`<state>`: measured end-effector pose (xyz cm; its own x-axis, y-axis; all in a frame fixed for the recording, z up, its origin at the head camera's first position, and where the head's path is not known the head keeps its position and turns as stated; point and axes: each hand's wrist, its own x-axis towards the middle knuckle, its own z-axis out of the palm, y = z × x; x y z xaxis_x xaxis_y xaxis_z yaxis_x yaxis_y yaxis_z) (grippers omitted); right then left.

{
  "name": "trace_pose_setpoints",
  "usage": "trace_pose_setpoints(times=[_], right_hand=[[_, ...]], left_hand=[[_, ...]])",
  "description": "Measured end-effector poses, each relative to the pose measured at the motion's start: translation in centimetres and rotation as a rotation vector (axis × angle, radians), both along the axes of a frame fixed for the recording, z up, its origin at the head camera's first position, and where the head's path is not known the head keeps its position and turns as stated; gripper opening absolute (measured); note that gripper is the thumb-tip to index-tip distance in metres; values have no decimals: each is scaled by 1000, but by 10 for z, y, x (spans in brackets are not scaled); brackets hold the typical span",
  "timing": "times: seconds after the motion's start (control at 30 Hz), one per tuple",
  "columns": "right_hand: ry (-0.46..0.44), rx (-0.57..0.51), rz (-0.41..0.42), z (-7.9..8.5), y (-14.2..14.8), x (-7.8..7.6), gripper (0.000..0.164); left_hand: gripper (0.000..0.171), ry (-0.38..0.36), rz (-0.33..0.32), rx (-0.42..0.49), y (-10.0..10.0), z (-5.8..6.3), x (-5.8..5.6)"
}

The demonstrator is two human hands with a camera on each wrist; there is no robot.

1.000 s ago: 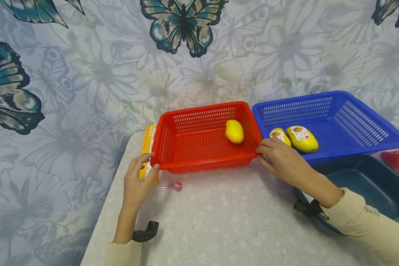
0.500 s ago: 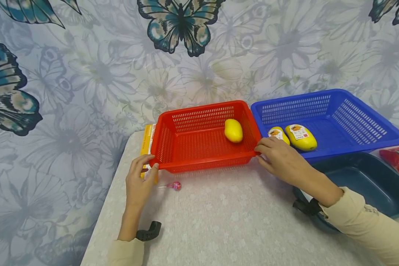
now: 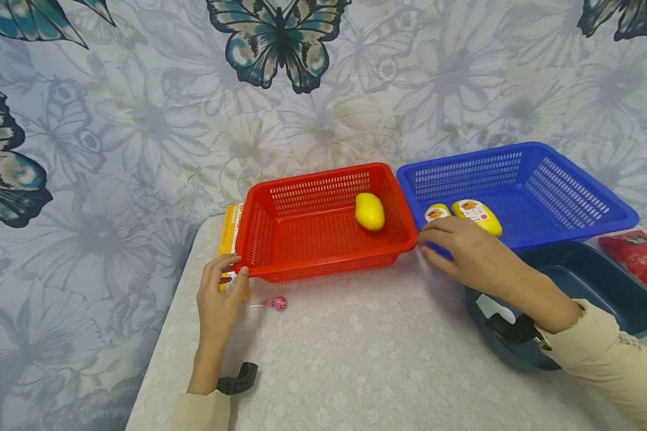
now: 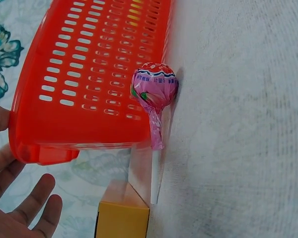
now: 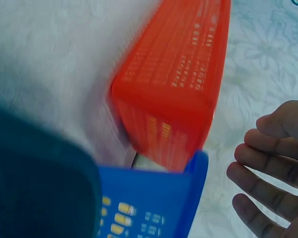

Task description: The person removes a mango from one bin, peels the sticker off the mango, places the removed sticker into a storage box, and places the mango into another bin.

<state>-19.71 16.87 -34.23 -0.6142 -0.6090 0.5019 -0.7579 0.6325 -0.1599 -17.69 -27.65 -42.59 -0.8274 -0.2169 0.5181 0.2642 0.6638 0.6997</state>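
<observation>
My left hand (image 3: 215,305) pinches the front left corner of a red plastic basket (image 3: 313,236), thumb and fingers at its rim. A yellow mango (image 3: 369,212) lies inside that basket, towards the right. My right hand (image 3: 474,257) hovers by the basket's front right corner. In the right wrist view its loosely bent fingers (image 5: 268,148) hold nothing and stand apart from the red rim. A pink-wrapped lollipop (image 4: 155,89) lies on the table before the basket, near my left hand.
A blue basket (image 3: 534,206) with two labelled mangoes (image 3: 480,216) adjoins the red one. In front stands a dark teal tub (image 3: 598,287), partly under my right forearm. A red packet (image 3: 636,257) lies far right. A yellow box (image 3: 229,227) sits left of the red basket.
My right hand has let go of the red basket's front right corner and moved slightly right. My left hand stays at its corner. The whole view has shifted a little.
</observation>
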Motion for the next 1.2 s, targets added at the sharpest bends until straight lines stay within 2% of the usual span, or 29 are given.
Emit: trace_pose_setpoints(times=[0.67,1.0,1.2], right_hand=[[-113,66,-182,9,68,2,22],[-143,61,-272,10,94,2,23],[-115,49,-294,7,112,4,25]], left_hand=[[29,-10,-10,14,-1,-2,-2],[31,-40,7,24,-3,-4,-2],[31,-39,3,29,0,-4,-2]])
